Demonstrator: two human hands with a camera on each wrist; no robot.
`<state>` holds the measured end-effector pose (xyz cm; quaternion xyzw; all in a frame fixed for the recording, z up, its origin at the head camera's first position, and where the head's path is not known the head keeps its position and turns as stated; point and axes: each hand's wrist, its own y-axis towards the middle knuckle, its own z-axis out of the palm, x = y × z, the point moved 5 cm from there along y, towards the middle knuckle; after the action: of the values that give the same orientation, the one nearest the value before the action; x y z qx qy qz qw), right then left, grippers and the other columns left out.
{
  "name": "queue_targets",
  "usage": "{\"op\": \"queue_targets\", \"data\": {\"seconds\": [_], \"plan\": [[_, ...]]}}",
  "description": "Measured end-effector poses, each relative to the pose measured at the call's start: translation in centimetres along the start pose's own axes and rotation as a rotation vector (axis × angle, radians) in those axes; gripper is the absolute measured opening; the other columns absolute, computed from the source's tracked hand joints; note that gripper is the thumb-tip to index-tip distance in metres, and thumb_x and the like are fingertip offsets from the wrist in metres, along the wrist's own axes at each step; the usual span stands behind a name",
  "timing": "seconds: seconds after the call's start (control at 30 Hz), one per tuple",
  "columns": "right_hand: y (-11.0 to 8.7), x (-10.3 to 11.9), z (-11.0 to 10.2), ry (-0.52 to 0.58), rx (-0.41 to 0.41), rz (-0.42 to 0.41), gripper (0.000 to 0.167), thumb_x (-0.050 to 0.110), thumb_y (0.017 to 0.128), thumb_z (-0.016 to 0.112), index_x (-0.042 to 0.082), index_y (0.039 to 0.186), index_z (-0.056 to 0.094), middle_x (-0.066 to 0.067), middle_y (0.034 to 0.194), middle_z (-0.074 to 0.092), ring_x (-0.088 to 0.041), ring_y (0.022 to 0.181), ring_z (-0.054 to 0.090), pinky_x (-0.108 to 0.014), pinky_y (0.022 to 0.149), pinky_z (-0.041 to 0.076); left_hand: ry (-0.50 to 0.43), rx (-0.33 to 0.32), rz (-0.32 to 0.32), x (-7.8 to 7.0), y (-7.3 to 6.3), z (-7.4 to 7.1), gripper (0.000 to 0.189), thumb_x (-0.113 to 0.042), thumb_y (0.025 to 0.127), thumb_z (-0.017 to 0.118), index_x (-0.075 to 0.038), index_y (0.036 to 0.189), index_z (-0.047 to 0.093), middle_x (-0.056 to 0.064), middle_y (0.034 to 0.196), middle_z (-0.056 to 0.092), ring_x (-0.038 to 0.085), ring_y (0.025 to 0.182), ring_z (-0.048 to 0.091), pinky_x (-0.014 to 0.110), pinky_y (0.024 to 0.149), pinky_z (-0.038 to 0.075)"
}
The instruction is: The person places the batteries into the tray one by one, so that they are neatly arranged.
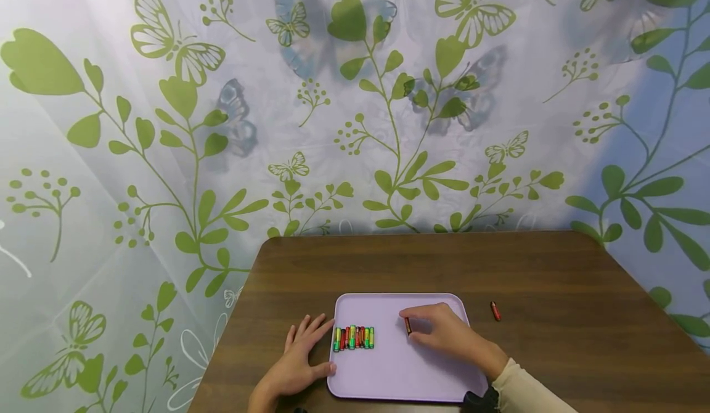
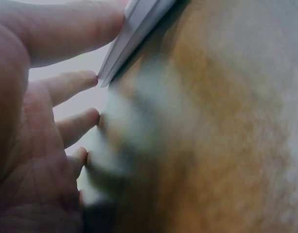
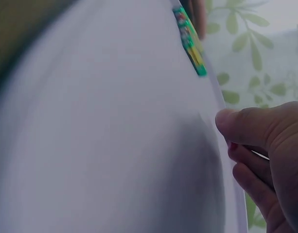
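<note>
My right hand (image 1: 444, 331) pinches a dark red battery (image 1: 408, 325) between thumb and fingers over the lilac tray (image 1: 399, 382). In the right wrist view only a bit of red shows between the fingertips. At the tray's left side, several green, yellow and red batteries (image 1: 352, 338) lie side by side in a row. My left hand (image 1: 294, 360) rests at the left edge of the tray with fingers spread, thumb and fingertips at the rim (image 2: 134, 29).
One more red battery (image 1: 495, 310) lies on the wooden table (image 1: 421, 262) to the right of the tray. Behind the table hangs a curtain (image 1: 310, 172) with green leaves and butterflies. A dark strap (image 1: 479, 400) circles the right wrist.
</note>
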<state>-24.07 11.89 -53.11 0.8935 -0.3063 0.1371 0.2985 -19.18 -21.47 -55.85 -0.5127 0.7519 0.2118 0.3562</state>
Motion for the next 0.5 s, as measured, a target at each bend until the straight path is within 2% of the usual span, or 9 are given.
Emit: {"op": "queue_targets", "data": {"seconds": [0.23, 0.5], "plan": [[1.4, 1.4, 2.6, 0.028, 0.081, 0.06, 0.043, 0.009, 0.086, 0.092, 0.007, 0.127, 0.08, -0.001, 0.12, 0.084, -0.017, 0.115, 0.079, -0.042, 0.097, 0.065, -0.005, -0.004, 0.011, -0.3, -0.1, 0.0, 0.089, -0.035, 0.091, 0.086, -0.015, 0.167, 0.046, 0.026, 0.177, 0.031, 0.06, 0.166, 0.006, 0.08, 0.124, -0.011], [2.6, 2.8, 4.2, 0.03, 0.084, 0.061, 0.043, 0.008, 0.086, 0.092, 0.01, 0.127, 0.08, 0.001, 0.119, 0.083, -0.013, 0.114, 0.078, -0.039, 0.098, 0.064, -0.004, -0.006, 0.004, -0.4, -0.2, -0.1, 0.089, -0.034, 0.09, 0.087, -0.016, 0.167, 0.047, 0.026, 0.177, 0.031, 0.06, 0.166, 0.005, 0.08, 0.124, -0.012]]}}
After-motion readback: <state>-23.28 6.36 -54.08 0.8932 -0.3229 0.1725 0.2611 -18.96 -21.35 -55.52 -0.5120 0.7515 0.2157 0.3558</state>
